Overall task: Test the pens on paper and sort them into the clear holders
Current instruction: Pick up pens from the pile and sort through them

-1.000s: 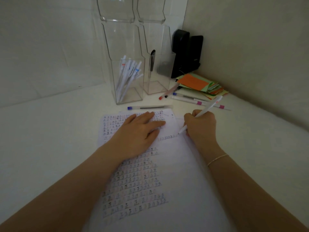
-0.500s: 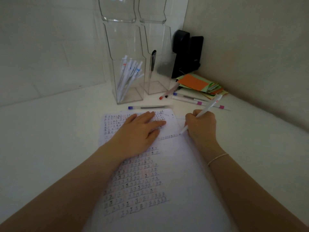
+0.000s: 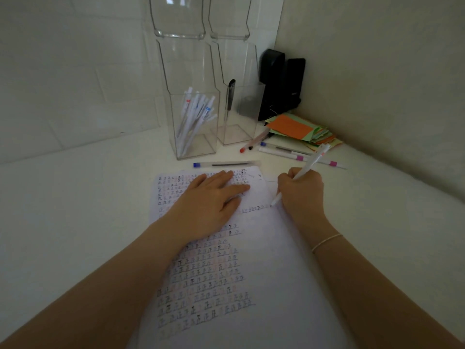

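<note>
A white sheet of paper covered with rows of small test marks lies in front of me. My left hand rests flat on its upper part, fingers spread. My right hand grips a white pen with its tip touching the paper at the end of a row of marks. Behind stand two tall clear holders: the left holder contains several white pens, the right holder has one dark pen. Loose pens lie on the table: a blue-capped pen, a red-tipped pen, and pink-banded pens.
A stack of orange and green paper notes lies in the far right corner beside a black stapler-like object. White walls close off the back and the right side. The table surface is white.
The pen tip has shifted slightly along the row of marks on the paper. My left hand has stayed flat on the sheet.
</note>
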Demonstrator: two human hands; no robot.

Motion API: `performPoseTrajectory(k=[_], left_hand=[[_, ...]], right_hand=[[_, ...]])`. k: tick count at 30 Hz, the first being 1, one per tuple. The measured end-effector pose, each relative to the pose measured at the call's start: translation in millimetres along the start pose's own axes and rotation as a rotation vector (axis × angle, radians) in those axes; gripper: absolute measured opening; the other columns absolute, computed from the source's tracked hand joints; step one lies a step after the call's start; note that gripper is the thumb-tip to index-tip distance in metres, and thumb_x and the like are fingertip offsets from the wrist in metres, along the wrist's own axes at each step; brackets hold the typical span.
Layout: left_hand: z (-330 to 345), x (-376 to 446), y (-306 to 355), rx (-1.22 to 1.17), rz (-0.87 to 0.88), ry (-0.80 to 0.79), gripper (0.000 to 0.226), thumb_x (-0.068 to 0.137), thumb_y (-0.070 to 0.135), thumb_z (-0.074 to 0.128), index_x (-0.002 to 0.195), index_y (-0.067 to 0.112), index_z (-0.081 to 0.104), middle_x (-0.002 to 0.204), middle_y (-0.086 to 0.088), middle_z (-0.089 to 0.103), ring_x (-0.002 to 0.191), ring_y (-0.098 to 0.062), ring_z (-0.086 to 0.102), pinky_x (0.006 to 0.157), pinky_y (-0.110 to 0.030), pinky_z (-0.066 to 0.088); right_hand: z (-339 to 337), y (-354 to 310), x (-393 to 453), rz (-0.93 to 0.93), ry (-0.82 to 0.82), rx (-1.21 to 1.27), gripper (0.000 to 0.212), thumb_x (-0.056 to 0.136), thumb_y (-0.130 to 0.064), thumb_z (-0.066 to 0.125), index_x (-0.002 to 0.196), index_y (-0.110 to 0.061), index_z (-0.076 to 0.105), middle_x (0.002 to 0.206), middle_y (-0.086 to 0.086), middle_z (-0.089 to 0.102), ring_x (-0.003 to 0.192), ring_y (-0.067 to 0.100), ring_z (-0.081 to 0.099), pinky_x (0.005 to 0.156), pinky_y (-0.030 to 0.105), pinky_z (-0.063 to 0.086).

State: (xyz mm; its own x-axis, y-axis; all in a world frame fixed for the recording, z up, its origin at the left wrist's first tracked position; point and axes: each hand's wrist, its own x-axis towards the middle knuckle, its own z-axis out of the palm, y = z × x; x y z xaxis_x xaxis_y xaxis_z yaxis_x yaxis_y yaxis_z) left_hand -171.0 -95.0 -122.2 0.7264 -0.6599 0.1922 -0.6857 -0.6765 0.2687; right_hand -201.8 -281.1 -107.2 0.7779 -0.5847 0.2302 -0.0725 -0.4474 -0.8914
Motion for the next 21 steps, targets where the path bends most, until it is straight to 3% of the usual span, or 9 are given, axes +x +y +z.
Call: performPoseTrajectory(k=[4, 8, 11, 13, 14, 17, 19, 21], left_hand=[[1.4, -0.3, -1.3, -0.08, 0.002, 0.047, 0.039, 0.098, 0.037, 0.035, 0.137, 0.04, 0.039, 0.154, 0.001, 0.023, 0.141, -0.009, 0.016, 0.114, -0.033, 0.006], [-3.8, 1.0, -3.3, -0.304, -0.014, 0.137, 0.028, 0.09, 0.034, 0.056, 0.118, 0.034, 0.06, 0.141, 0.007, 0.045, 0.123, 0.006, 0.034, 0.113, -0.035, 0.024], [-8.7, 1.1, -2.6, -0.451, -0.077, 0.219, 0.024, 0.085, 0.028, 0.064, 0.109, 0.031, 0.066, 0.122, 0.013, 0.058, 0.106, 0.008, 0.046, 0.093, -0.003, 0.033], [-11.0, 0.4, -0.1, -0.503, -0.109, 0.257, 0.029, 0.084, 0.035, 0.065, 0.113, 0.031, 0.063, 0.116, 0.013, 0.061, 0.105, 0.005, 0.05, 0.086, 0.003, 0.032], [-11.3, 0.5, 0.8, -0.491, -0.089, 0.273, 0.036, 0.082, 0.042, 0.065, 0.116, 0.031, 0.062, 0.117, 0.014, 0.062, 0.106, 0.003, 0.051, 0.092, -0.003, 0.035], [-9.9, 2.3, 4.1, -0.411, 0.021, 0.268, 0.051, 0.079, 0.061, 0.053, 0.121, 0.033, 0.058, 0.118, 0.02, 0.059, 0.11, 0.002, 0.052, 0.106, -0.039, 0.036], [-6.8, 3.7, 4.3, -0.35, 0.076, 0.276, 0.046, 0.081, 0.06, 0.046, 0.116, 0.034, 0.06, 0.113, 0.026, 0.056, 0.111, 0.006, 0.049, 0.112, -0.043, 0.025], [-4.9, 5.5, 3.6, -0.316, 0.097, 0.316, 0.041, 0.083, 0.056, 0.046, 0.11, 0.031, 0.064, 0.11, 0.026, 0.056, 0.109, 0.011, 0.046, 0.114, -0.035, 0.016]], right_hand=[[0.7, -1.3, -1.0, -0.016, -0.002, 0.006, 0.038, 0.082, 0.0, 0.05, 0.051, -0.012, 0.031, 0.052, 0.009, 0.033, 0.052, 0.02, 0.034, 0.05, 0.026, 0.03], [-10.3, -2.3, 1.5, 0.151, 0.014, 0.407, 0.036, 0.085, -0.005, 0.061, 0.053, -0.012, 0.047, 0.053, 0.008, 0.053, 0.038, 0.013, 0.039, 0.04, 0.021, 0.034], [-18.5, -5.7, 0.6, 0.181, -0.079, 0.64, 0.022, 0.086, -0.016, 0.066, 0.067, -0.008, 0.058, 0.062, 0.006, 0.065, 0.039, 0.012, 0.049, 0.039, 0.021, 0.042], [-17.5, -8.0, -1.5, 0.206, -0.211, 0.756, 0.024, 0.088, -0.019, 0.061, 0.071, -0.002, 0.064, 0.066, 0.01, 0.068, 0.047, 0.016, 0.058, 0.046, 0.024, 0.05], [-15.3, -9.5, -2.7, 0.215, -0.292, 0.8, 0.032, 0.091, -0.021, 0.056, 0.069, 0.0, 0.065, 0.067, 0.014, 0.068, 0.047, 0.018, 0.058, 0.047, 0.027, 0.051], [-7.4, -14.1, -9.4, 0.134, -0.447, 0.752, 0.041, 0.095, -0.02, 0.047, 0.066, 0.004, 0.063, 0.068, 0.021, 0.066, 0.041, 0.02, 0.053, 0.041, 0.027, 0.047], [-2.2, -15.1, -14.5, 0.052, -0.502, 0.703, 0.034, 0.091, -0.02, 0.052, 0.07, 0.006, 0.061, 0.07, 0.022, 0.065, 0.041, 0.019, 0.052, 0.041, 0.026, 0.045], [0.3, -17.6, -17.0, 0.03, -0.552, 0.715, 0.032, 0.085, -0.025, 0.056, 0.072, 0.005, 0.06, 0.073, 0.024, 0.065, 0.044, 0.02, 0.053, 0.043, 0.028, 0.046]])
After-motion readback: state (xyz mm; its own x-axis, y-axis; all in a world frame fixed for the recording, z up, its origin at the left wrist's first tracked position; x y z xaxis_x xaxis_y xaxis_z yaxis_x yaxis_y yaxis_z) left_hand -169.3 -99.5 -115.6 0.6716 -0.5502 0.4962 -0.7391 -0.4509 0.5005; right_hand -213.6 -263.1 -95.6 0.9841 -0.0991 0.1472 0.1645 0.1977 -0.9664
